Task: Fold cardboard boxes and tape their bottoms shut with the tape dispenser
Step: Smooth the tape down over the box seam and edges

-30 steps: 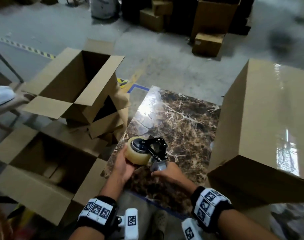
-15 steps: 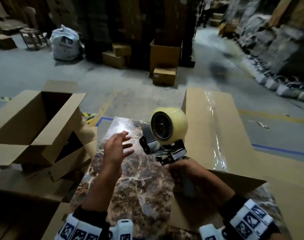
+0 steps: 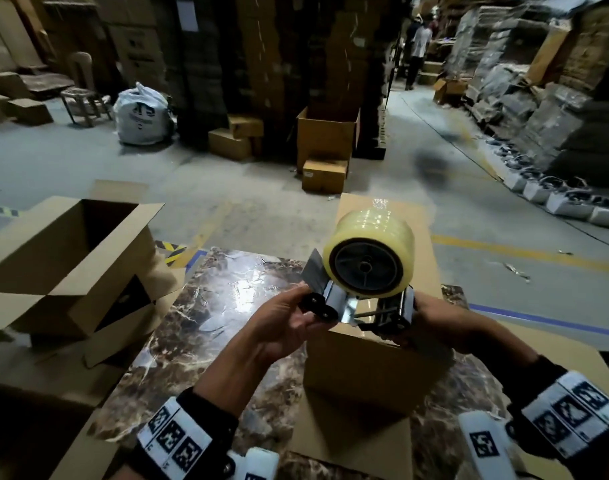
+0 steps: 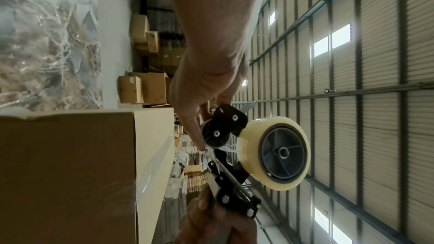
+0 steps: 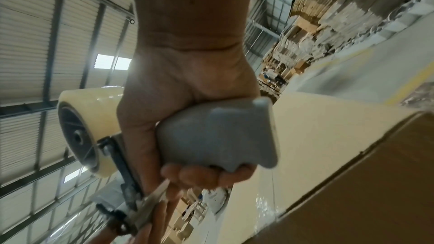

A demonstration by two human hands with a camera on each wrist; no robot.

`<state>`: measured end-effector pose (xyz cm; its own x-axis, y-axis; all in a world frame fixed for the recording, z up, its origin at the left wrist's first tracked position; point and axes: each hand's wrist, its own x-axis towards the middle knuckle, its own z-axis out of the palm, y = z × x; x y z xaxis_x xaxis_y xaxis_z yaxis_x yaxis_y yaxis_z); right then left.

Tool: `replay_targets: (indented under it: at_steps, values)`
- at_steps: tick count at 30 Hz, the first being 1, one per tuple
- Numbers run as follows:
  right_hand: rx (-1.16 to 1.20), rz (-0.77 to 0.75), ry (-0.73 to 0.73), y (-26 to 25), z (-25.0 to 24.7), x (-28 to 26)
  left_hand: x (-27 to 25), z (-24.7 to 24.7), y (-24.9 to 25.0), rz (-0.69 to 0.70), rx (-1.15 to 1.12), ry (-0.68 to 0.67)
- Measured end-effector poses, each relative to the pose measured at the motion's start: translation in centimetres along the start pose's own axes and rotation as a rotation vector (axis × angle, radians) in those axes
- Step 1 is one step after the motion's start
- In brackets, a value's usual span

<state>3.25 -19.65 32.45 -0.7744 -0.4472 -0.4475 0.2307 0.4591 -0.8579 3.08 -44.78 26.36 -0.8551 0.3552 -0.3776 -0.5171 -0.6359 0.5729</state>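
The tape dispenser (image 3: 362, 306) is held up over the closed cardboard box (image 3: 365, 372), which stands on the marble table (image 3: 206, 327). Its yellowish tape roll (image 3: 369, 261) points up. My right hand (image 3: 434, 323) grips the grey handle (image 5: 216, 136). My left hand (image 3: 285, 318) pinches the dispenser's front end by the black roller (image 4: 216, 134). In the left wrist view the tape roll (image 4: 274, 151) is beside the box (image 4: 70, 173). A shiny strip of tape runs along the box top (image 5: 317, 127).
An open cardboard box (image 3: 71, 258) lies on a heap of others left of the table. On the floor beyond stand more boxes (image 3: 325, 143) and a white sack (image 3: 143, 116). Stacks of cardboard line the aisle, where a person (image 3: 415, 46) stands far back.
The dispenser rose from the table to above the box. My left hand let go of the tape roll, hung free, then took hold of the dispenser's front end. My view tilted up.
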Motion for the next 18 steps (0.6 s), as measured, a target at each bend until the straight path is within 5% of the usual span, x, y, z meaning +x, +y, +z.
replay_targets:
  at_steps: [12, 18]
  values:
    - [0.086, 0.016, -0.112, 2.3, -2.0, -1.3, 0.8, 0.9, -6.4, 0.046, -0.217, 0.008]
    - [0.03, -0.021, -0.151, 2.2, -1.6, -1.3, 0.7, 0.8, -7.8, 0.025, -0.197, 0.203]
